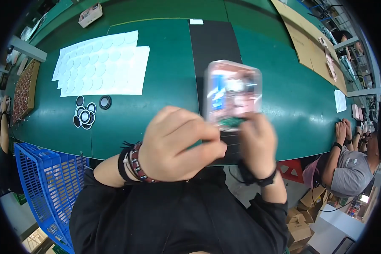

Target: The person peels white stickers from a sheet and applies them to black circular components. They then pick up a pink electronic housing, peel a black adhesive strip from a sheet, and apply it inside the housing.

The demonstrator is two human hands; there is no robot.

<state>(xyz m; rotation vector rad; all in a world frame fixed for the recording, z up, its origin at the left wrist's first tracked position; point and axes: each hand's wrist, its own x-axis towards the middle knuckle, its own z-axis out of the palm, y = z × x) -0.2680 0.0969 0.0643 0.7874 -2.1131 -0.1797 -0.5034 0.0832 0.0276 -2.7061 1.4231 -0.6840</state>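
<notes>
A clear rectangular plastic case [233,94], pinkish with blue and green parts inside, is held tilted above the table's dark strip. It is smeared by motion. My right hand [258,142] grips its lower right corner, the fingers curled around the edge. My left hand [180,142] is beside the case's lower left corner, thumb and fingertips pinched together. Whatever may be in that pinch is too small to make out. Left of my hands, several round black discs with white rings [85,115] lie in a cluster, with one more disc [105,102] apart from them.
White sheets of round stickers [101,67] lie on the green table [156,38]. A black strip [213,44] crosses it. Cardboard [305,46] lies at the far right, a tray of small parts [24,91] at the left. A blue crate [51,190] stands below; a co-worker [353,169] sits at right.
</notes>
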